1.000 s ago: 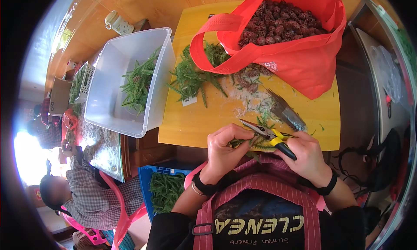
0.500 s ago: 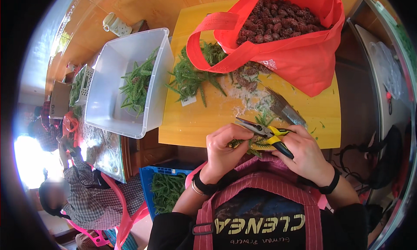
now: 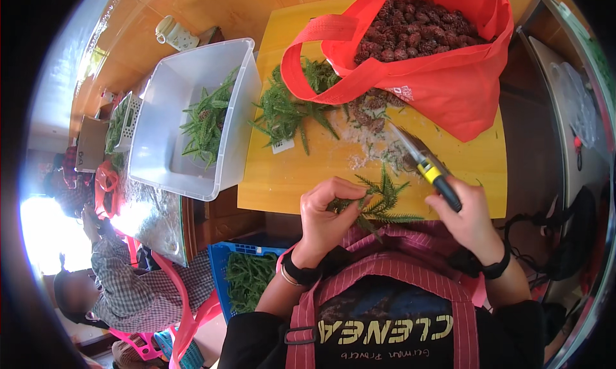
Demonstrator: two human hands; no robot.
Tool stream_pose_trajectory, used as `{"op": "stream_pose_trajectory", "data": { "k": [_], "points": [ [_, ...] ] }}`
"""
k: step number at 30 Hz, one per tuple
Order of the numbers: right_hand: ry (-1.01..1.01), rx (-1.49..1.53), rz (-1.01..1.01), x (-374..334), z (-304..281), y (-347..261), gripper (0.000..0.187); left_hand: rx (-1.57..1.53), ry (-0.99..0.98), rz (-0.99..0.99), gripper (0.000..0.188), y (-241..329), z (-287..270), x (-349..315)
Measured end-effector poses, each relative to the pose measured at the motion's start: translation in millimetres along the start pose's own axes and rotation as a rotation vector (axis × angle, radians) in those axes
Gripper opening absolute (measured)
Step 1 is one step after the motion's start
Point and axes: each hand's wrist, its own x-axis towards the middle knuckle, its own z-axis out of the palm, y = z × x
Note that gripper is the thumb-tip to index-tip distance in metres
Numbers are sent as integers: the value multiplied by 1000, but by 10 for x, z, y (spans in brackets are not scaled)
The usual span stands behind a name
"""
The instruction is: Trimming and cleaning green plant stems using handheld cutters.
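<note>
Between my left hand's (image 3: 330, 215) pinched thumb and fingers is the stem of a green artificial pine sprig (image 3: 385, 199), its needled tips fanning out to the right. My right hand (image 3: 473, 220) is wrapped round the yellow-and-black handles of a pair of pliers (image 3: 431, 171). The pliers' jaws point up and left, away from the sprig, over a scatter of white flakes and a few loose pinecones (image 3: 367, 120). Behind the pliers lies a dark bristly bundle, partly hidden. Both hands are over the near edge of the yellow tabletop (image 3: 282, 189).
A red fabric bag (image 3: 449, 103) full of pinecones (image 3: 417, 32) stands at the back right. Green sprigs (image 3: 282, 116) lie beside a clear plastic bin (image 3: 157, 138) with more inside. A blue crate (image 3: 220, 266) of greenery sits below. Another person (image 3: 144, 292) sits at the left.
The pliers have come away from the sprig, moving up and right with my right hand. The sprig stays in my left hand and now shows more fully.
</note>
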Motion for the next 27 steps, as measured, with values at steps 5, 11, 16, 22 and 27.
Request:
{"op": "stream_pose_trajectory", "data": {
  "k": [5, 11, 16, 22, 27],
  "points": [
    [-52, -247, -87, 103, -262, 130, 22, -51, -9, 88, 22, -17, -56, 1],
    [27, -593, -51, 72, -422, 587, 25, -80, 9, -47, 24, 78, -141, 61],
    [50, -631, -118, 65, -438, 835, 21, -36, 34, -288, 14, -18, -423, 213],
    [194, -864, -149, 175, -342, 601, 23, 442, -52, -265, 18, -254, -574, 403],
    [-65, -343, -217, 314, 96, 231, 18, 845, -12, 65, 27, -228, -452, 576]
  ]
}}
